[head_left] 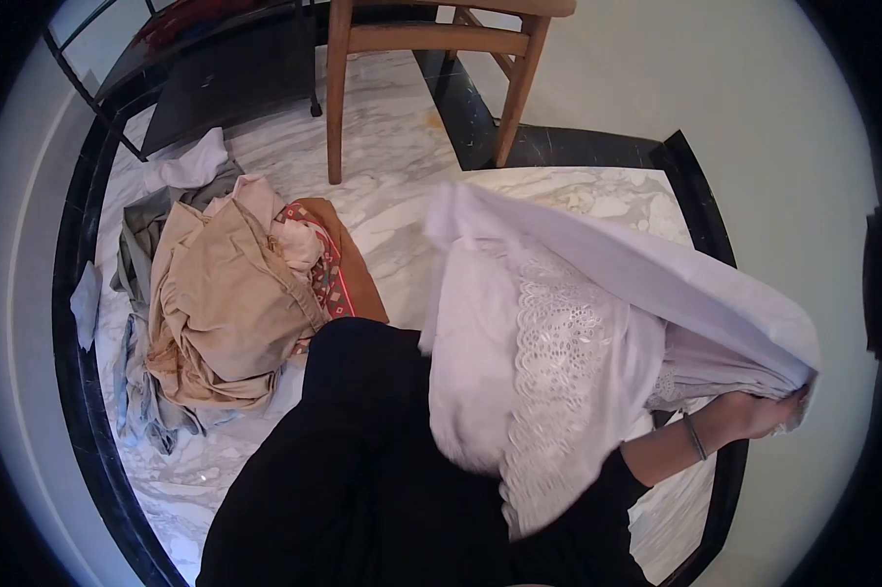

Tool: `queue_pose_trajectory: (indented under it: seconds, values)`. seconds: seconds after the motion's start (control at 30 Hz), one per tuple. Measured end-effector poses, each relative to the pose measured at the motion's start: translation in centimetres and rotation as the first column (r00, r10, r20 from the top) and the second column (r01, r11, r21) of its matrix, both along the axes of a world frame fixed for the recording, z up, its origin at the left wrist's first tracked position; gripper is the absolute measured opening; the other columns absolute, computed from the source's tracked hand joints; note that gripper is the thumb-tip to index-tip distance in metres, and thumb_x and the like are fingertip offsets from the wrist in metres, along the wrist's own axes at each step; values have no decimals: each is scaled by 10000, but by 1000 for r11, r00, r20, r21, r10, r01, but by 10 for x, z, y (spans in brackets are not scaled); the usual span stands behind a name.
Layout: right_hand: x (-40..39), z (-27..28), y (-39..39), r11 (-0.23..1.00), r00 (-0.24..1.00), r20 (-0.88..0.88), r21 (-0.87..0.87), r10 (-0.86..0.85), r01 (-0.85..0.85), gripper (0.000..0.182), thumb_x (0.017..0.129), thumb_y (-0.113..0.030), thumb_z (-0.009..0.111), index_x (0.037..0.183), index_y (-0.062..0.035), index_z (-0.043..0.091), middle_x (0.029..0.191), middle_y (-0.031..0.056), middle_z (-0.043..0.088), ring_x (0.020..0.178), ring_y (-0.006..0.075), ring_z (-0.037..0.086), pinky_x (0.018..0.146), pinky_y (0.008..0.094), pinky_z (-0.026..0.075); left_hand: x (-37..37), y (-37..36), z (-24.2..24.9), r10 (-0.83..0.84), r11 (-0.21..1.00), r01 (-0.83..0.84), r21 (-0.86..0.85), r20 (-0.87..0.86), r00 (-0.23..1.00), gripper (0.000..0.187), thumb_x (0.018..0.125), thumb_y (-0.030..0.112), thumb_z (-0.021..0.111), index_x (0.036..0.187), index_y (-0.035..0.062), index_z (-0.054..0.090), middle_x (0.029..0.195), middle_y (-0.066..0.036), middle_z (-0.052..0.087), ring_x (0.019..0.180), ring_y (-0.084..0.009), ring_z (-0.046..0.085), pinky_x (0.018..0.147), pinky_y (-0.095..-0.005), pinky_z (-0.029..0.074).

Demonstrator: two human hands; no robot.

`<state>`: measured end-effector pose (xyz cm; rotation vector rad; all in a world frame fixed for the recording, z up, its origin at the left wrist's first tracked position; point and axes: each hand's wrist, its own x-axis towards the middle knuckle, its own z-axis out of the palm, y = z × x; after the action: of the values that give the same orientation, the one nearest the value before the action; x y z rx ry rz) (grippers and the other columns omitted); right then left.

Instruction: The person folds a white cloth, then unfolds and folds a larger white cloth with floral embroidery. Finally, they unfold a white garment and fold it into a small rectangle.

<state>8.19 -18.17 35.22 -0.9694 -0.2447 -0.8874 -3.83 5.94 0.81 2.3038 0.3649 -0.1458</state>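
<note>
A white garment with a wide lace panel (558, 342) spreads across the right half of the view, over my dark-clothed lap. At its right end, my right hand (766, 416) is closed on the gathered edge, with a bracelet on the wrist. From there the fabric stretches up and left to a raised, slightly blurred corner. My left hand does not show; the cloth covers the area in front of my body. To the left, a heap of clothes with tan trousers (221, 293) on top lies on the floor.
A wooden chair (436, 39) stands ahead, its legs on the marble floor (382, 127). A dark metal rack (235, 88) is at the upper left. Pale walls (783, 176) with black skirting (588, 145) border the floor. A small white cloth (86, 305) lies by the left skirting.
</note>
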Motion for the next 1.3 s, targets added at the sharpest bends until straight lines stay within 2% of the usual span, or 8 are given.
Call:
queue_pose_trajectory:
  seconds: [0.17, 0.23, 0.37, 0.57, 0.63, 0.7, 0.8, 1.3]
  values:
    - [25, -77, -69, 986, 914, -391, -75, 107, -147, 338, 923, -180, 554, 1190, 26, 571, 1255, 132, 558, 1100, 264, 575, 932, 366, 481, 23, -14, 1, -178, 983, 178, 51, -17, 984, 344, 838, 307, 548, 1004, 43, 693, 966, -157, 685, 850, -298, 648, 756, -381, 507]
    - [21, -95, -78, 916, 877, -477, -373, -53, -148, 371, 902, -184, 578, 1233, -17, 553, 1247, 116, 565, 1119, 253, 569, 901, 360, 471, 27, -15, 5, -226, 973, 227, 38, -45, 973, 349, 835, 311, 550, 1006, 43, 695, 977, -162, 688, 860, -304, 652, 763, -385, 509]
    - [23, -113, -72, 851, 860, -478, -513, -177, -110, 369, 881, -113, 595, 1241, -46, 553, 1289, 102, 533, 1197, 244, 494, 1012, 355, 383, 27, -17, 21, -149, 989, 144, -40, -156, 977, 380, 784, 322, 575, 1020, 57, 710, 1094, -195, 660, 1003, -349, 634, 845, -419, 495]
    - [40, -205, -49, 151, 931, -364, -920, 14, -362, 726, 773, -220, 765, 1383, -45, 414, 1378, 132, 456, 1307, 282, 374, 1115, 405, 239, 28, -14, 10, -148, 988, 155, 23, -191, 970, 321, 767, 221, 552, 979, 45, 715, 1039, -205, 675, 944, -356, 647, 825, -415, 502]
    - [40, -284, -36, -196, 791, -611, -775, -12, -601, 1192, 629, -438, 849, 1532, -171, 117, 1571, 178, 138, 1435, 423, 79, 1120, 606, 83, 26, -15, 10, -160, 987, 163, 10, -129, 979, 314, 771, 226, 559, 970, 40, 716, 1035, -209, 674, 942, -357, 646, 821, -417, 503]
    - [6, -329, -7, -535, 611, -723, -394, -322, -747, 1430, 524, -607, 840, 1527, -117, -53, 1590, 175, -53, 1435, 456, -59, 1039, 732, -7, 28, -16, 1, -186, 981, 191, 22, -145, 972, 302, 766, 225, 569, 954, 45, 721, 1031, -204, 676, 945, -355, 646, 824, -416, 501]
    - [-20, -337, 16, -531, 697, -589, -467, -409, -706, 1532, 449, -703, 814, 1507, -195, -170, 1570, 157, -198, 1397, 500, -181, 912, 822, -76, 36, -13, -19, -206, 970, 231, 77, -243, 948, 272, 752, 213, 580, 915, 57, 733, 1018, -189, 685, 945, -348, 649, 832, -413, 499]
    - [-11, -342, 26, -448, 669, -623, -503, -404, -739, 1521, 439, -653, 847, 1513, -239, -147, 1566, 172, -199, 1374, 516, -226, 912, 813, -93, 35, -14, -7, -170, 979, 189, 72, -220, 961, 278, 792, 176, 557, 981, 40, 708, 1028, -228, 668, 940, -376, 645, 833, -438, 503]
